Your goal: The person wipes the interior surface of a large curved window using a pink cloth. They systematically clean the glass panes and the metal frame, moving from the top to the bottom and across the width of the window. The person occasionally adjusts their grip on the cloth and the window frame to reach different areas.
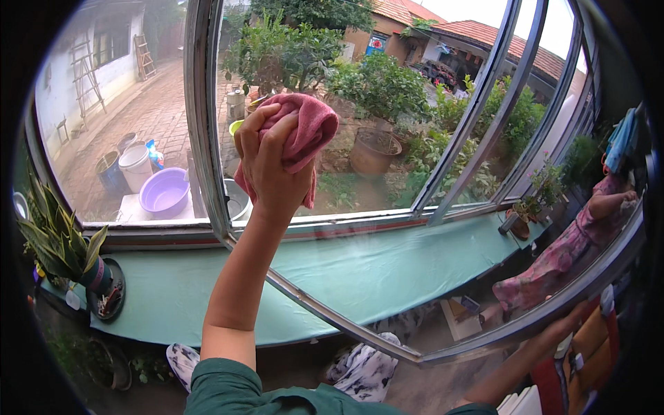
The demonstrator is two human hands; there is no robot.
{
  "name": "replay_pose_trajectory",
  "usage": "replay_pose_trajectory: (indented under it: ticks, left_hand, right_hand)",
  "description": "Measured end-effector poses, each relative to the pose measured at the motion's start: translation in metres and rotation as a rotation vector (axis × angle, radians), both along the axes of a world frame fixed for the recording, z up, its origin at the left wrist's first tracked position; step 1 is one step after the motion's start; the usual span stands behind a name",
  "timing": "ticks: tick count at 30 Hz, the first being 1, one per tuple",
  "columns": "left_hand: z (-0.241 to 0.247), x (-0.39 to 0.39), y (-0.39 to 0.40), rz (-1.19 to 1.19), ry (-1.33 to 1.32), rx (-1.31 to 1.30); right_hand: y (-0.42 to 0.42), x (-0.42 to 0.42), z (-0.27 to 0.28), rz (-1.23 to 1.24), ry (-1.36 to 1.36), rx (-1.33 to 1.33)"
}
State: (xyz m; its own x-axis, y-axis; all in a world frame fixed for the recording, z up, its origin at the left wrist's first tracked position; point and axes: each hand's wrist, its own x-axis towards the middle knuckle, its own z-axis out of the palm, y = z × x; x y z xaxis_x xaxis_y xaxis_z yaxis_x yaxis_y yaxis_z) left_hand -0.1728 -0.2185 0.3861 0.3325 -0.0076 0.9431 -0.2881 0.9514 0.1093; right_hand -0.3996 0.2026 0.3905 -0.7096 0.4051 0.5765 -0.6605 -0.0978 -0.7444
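Observation:
My left hand grips a bunched pink cloth against the glass of a metal-framed window sash. This sash stands tilted in front of me, its lower corner near my lap. At the lower right, my right hand is at the sash's outer edge and seems to hold it; its fingers are small and partly hidden. Through the glass a pale green covered ledge shows below the fixed windows.
A potted snake plant stands on the ledge at left, a flowering potted plant at right. Beyond the pane, a person in a pink floral garment stands at right. Outside are a purple basin, buckets and shrubs.

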Motion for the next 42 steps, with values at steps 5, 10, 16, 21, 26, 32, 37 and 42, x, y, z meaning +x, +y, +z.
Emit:
replay_pose_trajectory:
  ticks: [5, 10, 16, 21, 26, 32, 37, 42]
  left_hand:
    - [-0.09, -0.001, 0.002, -0.018, -0.24, -0.016]
    - [-0.175, 0.006, -0.008, -0.077, -0.57, -0.074]
    - [-0.123, 0.0, -0.065, 0.062, -0.342, -0.1]
    - [-0.037, 0.02, -0.107, 0.239, -0.276, -0.125]
    - [-0.014, 0.02, -0.128, 0.273, -0.118, -0.046]
    - [-0.042, 0.001, -0.127, 0.248, -0.224, -0.039]
    - [-0.092, -0.021, -0.099, 0.197, -0.396, -0.038]
    - [-0.135, -0.041, -0.085, 0.147, -0.808, -0.255]
  right_hand:
    - [-0.003, -0.066, -0.007, -0.11, 0.101, 0.235]
    - [-0.033, -0.119, -0.007, -0.204, 0.186, 0.267]
    - [-0.088, -0.165, -0.007, 0.091, 0.068, -0.036]
    - [-0.108, -0.222, -0.017, -0.01, 0.095, 0.115]
    - [-0.17, -0.227, -0.009, 0.091, 0.038, 0.057]
    - [-0.204, -0.286, -0.017, -0.053, 0.057, 0.175]
    - [-0.255, -0.26, -0.001, -0.115, 0.179, 0.163]
    - [-0.268, -0.283, -0.003, -0.036, 0.137, 0.261]
